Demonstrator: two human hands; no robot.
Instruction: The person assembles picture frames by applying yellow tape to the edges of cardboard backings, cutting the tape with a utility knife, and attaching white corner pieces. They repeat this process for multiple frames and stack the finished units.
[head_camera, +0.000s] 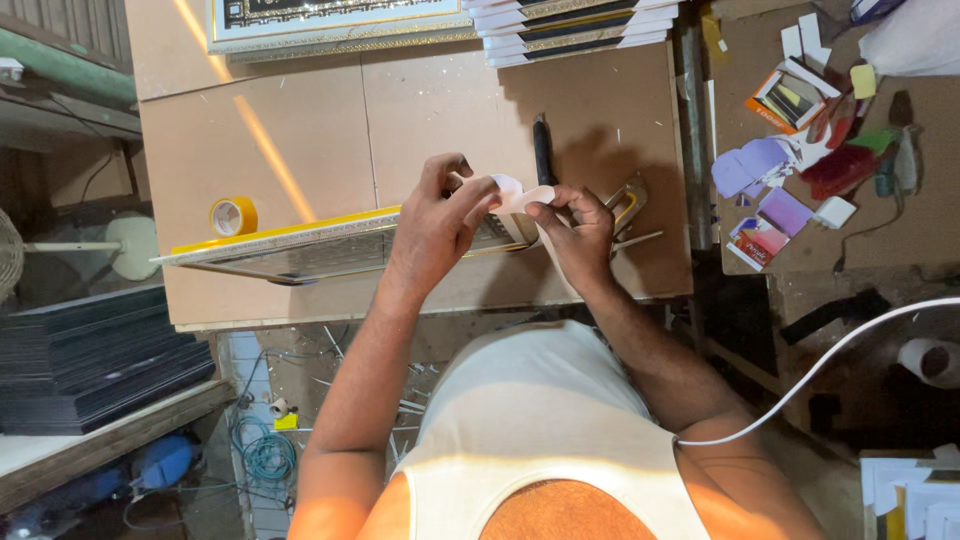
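Observation:
My left hand (440, 215) and my right hand (575, 230) meet over a brown workbench (300, 140). Between their fingertips they hold a white strip of tape or paper (518, 193), bent into a loop. My left thumb and fingers pinch its left end, and my right fingers pinch its right end. Under the hands lies a long flat framed panel with a yellow edge (300, 240), its right end hidden by the hands.
A yellow tape roll (233, 216) sits left on the bench. A black knife-like tool (542, 150) lies behind my hands. Stacked frames (575, 30) stand at the back. Coloured cards (790, 180) litter a side table. Dark sheets (100, 360) are piled at left.

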